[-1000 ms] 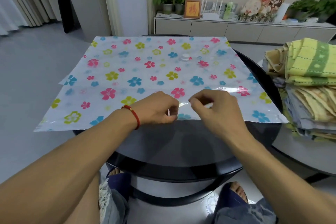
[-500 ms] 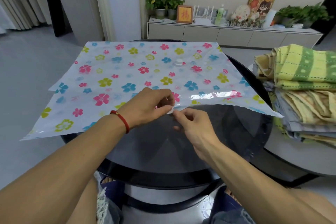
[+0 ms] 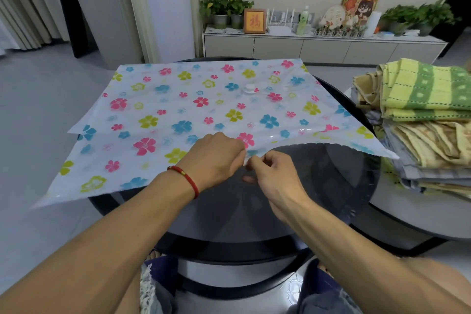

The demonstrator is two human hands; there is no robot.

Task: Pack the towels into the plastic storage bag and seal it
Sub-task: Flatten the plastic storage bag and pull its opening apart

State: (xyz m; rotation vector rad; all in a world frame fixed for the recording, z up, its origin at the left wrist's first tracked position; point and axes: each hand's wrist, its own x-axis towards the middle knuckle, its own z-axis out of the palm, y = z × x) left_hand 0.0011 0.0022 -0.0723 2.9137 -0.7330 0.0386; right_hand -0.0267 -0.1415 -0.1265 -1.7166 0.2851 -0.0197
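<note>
A flat plastic storage bag (image 3: 178, 109) printed with pink, blue and yellow flowers lies spread over a round black glass table (image 3: 293, 199); a white valve cap (image 3: 249, 88) sits near its far side. My left hand (image 3: 216, 158) pinches the top layer of the bag's near edge. My right hand (image 3: 272, 176) pinches the clear lower layer beside it, pulling it toward me so the mouth parts on the right. A stack of folded towels (image 3: 420, 120), yellow-green on top, stands at the right on a second surface.
A grey side table (image 3: 407, 214) holds the towel stack. Behind the table are a white cabinet (image 3: 318, 46) with potted plants and ornaments, a tall white air-conditioner unit (image 3: 168, 7) and curtains at far left. My knees show below the table edge.
Both hands stayed at the bag's near edge. The right hand has drawn the clear lower layer toward me and the right part of the edge has lifted, opening the mouth. The camera tilted up.
</note>
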